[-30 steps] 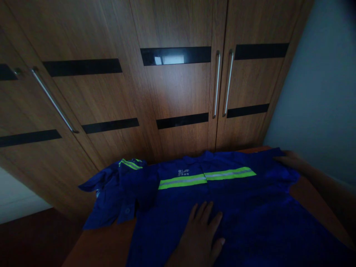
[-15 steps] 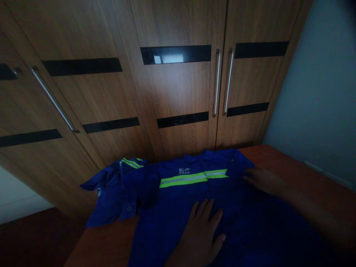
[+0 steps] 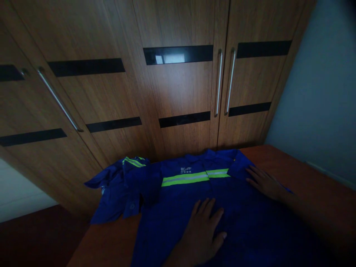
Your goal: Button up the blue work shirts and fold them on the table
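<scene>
Folded inward since the earlier head-view frame: right side of blue garment (image 3: pixel 169 209), on tabletop (image 3: pixel 111 239). Right hand (image 3: pixel 265 183): palm down, fingers extended over folded part (image 3: pixel 239 167), gripping nothing. Left hand (image 3: pixel 202 231): palm down, fingers slightly spread, flat mid-garment, gripping nothing.

Wood-grain wardrobe (image 3: pixel 183 92) across the top, black strips (image 3: pixel 86 67) on its doors. Metal handle (image 3: pixel 59 99) upper left, handle pair (image 3: pixel 218 83) right of top centre. Blue-grey wall (image 3: pixel 319 92) right edge. Red-brown desk (image 3: pixel 278 159) lower right.

blue jacket (image 3: pixel 236 202), lying flat, partly folded
</scene>
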The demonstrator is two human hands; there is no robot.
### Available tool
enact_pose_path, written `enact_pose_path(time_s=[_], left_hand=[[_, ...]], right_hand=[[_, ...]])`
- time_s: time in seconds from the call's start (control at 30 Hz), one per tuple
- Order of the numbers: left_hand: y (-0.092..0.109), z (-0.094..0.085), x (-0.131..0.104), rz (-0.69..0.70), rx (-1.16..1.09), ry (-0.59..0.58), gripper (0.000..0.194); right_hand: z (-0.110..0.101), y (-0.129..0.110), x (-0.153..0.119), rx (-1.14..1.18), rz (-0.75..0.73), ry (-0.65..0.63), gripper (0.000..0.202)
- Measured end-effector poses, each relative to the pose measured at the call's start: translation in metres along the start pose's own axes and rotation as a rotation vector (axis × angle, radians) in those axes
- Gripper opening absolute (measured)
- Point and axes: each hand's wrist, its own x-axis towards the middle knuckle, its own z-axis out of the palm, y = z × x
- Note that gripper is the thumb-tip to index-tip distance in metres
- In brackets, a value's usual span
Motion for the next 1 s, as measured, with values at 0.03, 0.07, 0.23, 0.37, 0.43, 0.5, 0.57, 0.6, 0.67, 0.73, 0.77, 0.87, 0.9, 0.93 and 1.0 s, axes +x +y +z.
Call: enact_pose_path(time_s=[0.03,0.07,0.23,0.37,0.43,0.5,0.57,0.6,0.67,0.73,0.77,0.87,0.9,0.93,1.0], left_hand=[[0.0,-0.003,-0.001,-0.016,-0.046,0.015,0.059],[-0.001,-0.008,-0.002,-0.039,-0.102,0.044,0.055],[-0.017,-0.058,-0.019,-0.192,-0.398,0.363,0.028],[-0.052,-0.1,-0.046,-0.443,-0.528,0.637,0.027],[-0.072,-0.11,-0.062,-0.554,-0.536,0.737,0.038],[-0.09,-0.112,-0.077,-0.603,-0.536,0.797,0.044],[-0.102,-0.109,-0.089,-0.645,-0.529,0.834,0.045],[-0.106,-0.107,-0.094,-0.678,-0.552,0.857,0.043],[-0.11,-0.101,-0.1,-0.763,-0.727,0.922,0.033],[-0.109,-0.095,-0.101,-0.797,-1.026,1.002,0.017],[-0.107,-0.093,-0.1,-0.793,-1.169,1.038,0.009],[-0.099,-0.092,-0.092,-0.782,-1.474,1.08,0.007],[-0.098,-0.094,-0.089,-0.796,-1.555,1.069,0.009],[-0.098,-0.096,-0.085,-0.804,-1.629,1.044,0.012],[-0.101,-0.102,-0.076,-0.78,-1.716,0.993,0.02]], right_hand=[[-0.001,0.002,0.0,0.002,-0.003,-0.007,0.065],[-0.001,0.005,0.0,0.006,-0.006,-0.013,0.066],[0.001,0.028,-0.001,0.022,0.001,-0.023,0.069],[-0.006,0.03,0.0,-0.035,0.074,-0.016,0.066],[-0.014,0.016,0.003,-0.053,0.071,0.014,0.064],[-0.022,-0.01,0.007,-0.029,0.007,0.068,0.062],[-0.03,-0.042,0.012,0.041,-0.087,0.115,0.059],[-0.033,-0.058,0.015,0.086,-0.129,0.133,0.057],[-0.036,-0.088,0.018,0.187,-0.189,0.16,0.051],[-0.034,-0.11,0.019,0.264,-0.205,0.183,0.048],[-0.03,-0.118,0.018,0.287,-0.195,0.196,0.047],[-0.017,-0.126,0.014,0.3,-0.174,0.22,0.045],[-0.013,-0.126,0.013,0.293,-0.181,0.22,0.045],[-0.01,-0.125,0.012,0.284,-0.193,0.217,0.044],[-0.006,-0.124,0.011,0.263,-0.216,0.212,0.043]])
